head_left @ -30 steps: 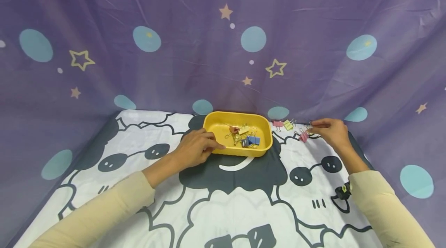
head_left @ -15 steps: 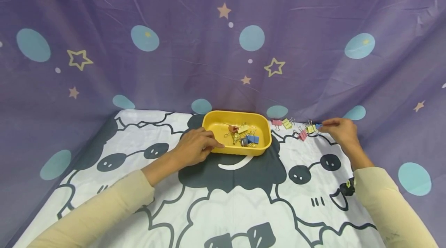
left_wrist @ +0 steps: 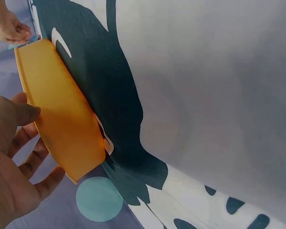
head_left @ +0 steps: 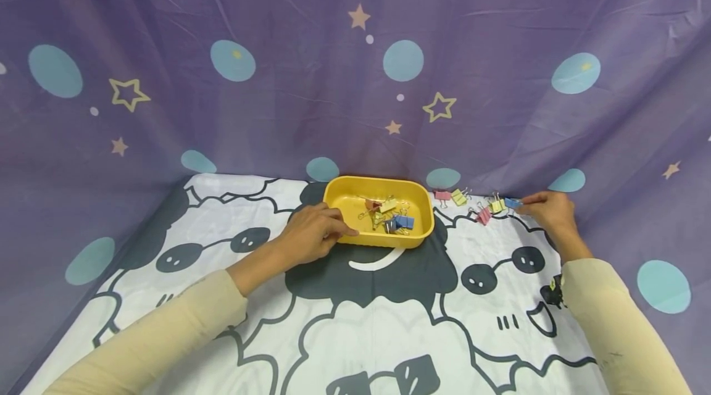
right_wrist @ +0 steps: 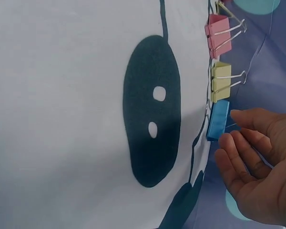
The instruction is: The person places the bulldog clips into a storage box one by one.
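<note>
My left hand [head_left: 312, 234] grips the near left rim of a yellow plastic tray [head_left: 347, 242]; in the left wrist view the thumb lies against its wall [left_wrist: 62, 105]. Inside the tray are several binder clips, among them a blue one [head_left: 404, 222] and a yellow one [head_left: 387, 205]. Toward the back right, my right hand [head_left: 551, 213] pinches a blue binder clip [right_wrist: 219, 120] at its wire handle, between thumb and fingers. Right beside that clip stands a yellow binder clip [right_wrist: 221, 82], with a pink binder clip [right_wrist: 219, 36] further along.
Another pink clip [head_left: 442, 196] and a yellow clip [head_left: 459, 197] lie between the tray and my right hand. A purple curtain [head_left: 278, 105] rises behind the cloth-covered table [head_left: 389, 333]. A small black object [head_left: 552, 292] sits by the right sleeve.
My right hand has moved right, away from the pink and yellow clips, to the blue clip, which now shows more fully. The left hand stays on the tray.
</note>
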`<state>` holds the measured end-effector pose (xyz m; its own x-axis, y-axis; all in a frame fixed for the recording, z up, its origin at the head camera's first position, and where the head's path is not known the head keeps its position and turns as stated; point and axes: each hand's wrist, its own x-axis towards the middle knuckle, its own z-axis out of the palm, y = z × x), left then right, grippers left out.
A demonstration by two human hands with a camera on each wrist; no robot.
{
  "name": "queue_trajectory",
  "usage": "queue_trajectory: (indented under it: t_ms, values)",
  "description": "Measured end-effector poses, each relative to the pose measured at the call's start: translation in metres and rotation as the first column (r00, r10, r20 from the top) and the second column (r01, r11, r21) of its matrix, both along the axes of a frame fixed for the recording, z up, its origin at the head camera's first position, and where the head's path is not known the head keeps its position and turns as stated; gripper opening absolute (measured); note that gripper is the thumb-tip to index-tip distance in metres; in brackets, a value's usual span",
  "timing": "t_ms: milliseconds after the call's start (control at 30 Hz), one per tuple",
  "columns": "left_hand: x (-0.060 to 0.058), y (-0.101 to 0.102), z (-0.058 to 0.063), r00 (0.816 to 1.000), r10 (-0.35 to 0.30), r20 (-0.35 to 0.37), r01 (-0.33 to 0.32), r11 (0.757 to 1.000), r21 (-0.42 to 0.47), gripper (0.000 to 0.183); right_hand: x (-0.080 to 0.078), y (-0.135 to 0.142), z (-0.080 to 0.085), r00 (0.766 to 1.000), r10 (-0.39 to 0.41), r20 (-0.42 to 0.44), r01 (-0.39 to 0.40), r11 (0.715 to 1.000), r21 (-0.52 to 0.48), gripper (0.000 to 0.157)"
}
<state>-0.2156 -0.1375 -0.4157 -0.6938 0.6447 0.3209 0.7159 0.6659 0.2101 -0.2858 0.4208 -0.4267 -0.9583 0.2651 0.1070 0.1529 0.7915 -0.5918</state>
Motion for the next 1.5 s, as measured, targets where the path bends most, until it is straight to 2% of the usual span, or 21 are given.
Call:
queue_trajectory:
  t_ms: [167,333,800,900,1000,1133,1300,1400,1500]
  values:
    - [0.001,0.000,0.002,1.000,-0.010,-0.004,0.010,1.000,0.006,0.043,-0.004,0.008,-0.004,0.998,-0.049,0.050,0.051,0.998,-0.035,0.042]
    - [0.001,0.000,0.003,1.000,-0.009,-0.012,0.009,1.000,0.008,0.042,-0.010,0.013,-0.007,0.995,-0.066,0.075,0.072,0.994,-0.081,0.045]
    - [0.004,0.002,0.000,1.000,-0.002,0.000,0.002,1.000,0.003,0.041,-0.018,0.020,-0.014,0.995,-0.011,0.099,0.022,0.994,-0.105,0.057]
    - [0.005,0.001,0.001,1.000,0.000,-0.001,0.000,1.000,0.003,0.042,-0.025,0.024,-0.019,0.996,-0.007,0.093,0.017,0.995,-0.103,0.054]
    - [0.005,0.001,0.001,1.000,0.006,0.003,-0.006,1.000,0.003,0.042,-0.037,0.033,-0.028,0.996,-0.023,0.089,0.033,0.993,-0.113,0.041]
    - [0.004,0.001,0.001,1.000,0.015,0.003,-0.015,1.000,0.001,0.042,-0.050,0.047,-0.039,0.997,-0.003,0.081,0.012,0.994,-0.111,0.029]
    - [0.004,0.001,0.000,1.000,0.014,-0.002,-0.014,1.000,0.013,0.041,-0.053,0.047,-0.041,0.997,0.010,0.075,-0.003,0.995,-0.098,0.029]
    - [0.003,0.001,0.000,1.000,0.014,-0.008,-0.014,1.000,0.019,0.040,-0.049,0.042,-0.038,0.997,0.026,0.077,-0.019,0.996,-0.085,0.034]
    - [0.003,0.001,-0.001,1.000,0.017,-0.005,-0.017,1.000,0.014,0.040,-0.052,0.042,-0.040,0.996,0.016,0.092,-0.011,0.999,-0.052,0.029]
